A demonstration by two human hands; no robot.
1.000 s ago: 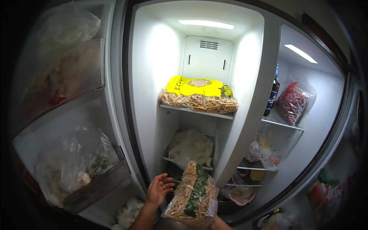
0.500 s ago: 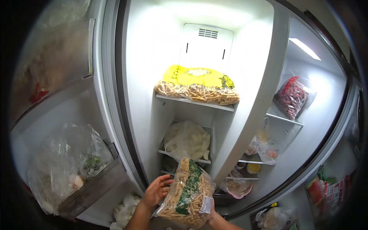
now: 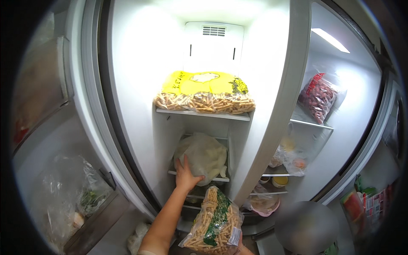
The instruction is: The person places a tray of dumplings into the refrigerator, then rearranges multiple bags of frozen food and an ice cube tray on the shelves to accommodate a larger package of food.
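Left hand (image 3: 185,174), fingers spread flat against pale lumpy plastic-wrapped bundle (image 3: 204,156) on middle freezer shelf; right hand (image 3: 239,248), mostly hidden, holds upright clear bag of tan sticks (image 3: 214,223) just below.

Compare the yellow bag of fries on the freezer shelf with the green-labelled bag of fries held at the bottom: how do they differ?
The yellow bag lies flat on the upper shelf, untouched; the green-labelled bag is tilted upright, gripped from below by the right hand. The left hand touches neither, pressing a white bag instead. Both are clear packs of pale fries.
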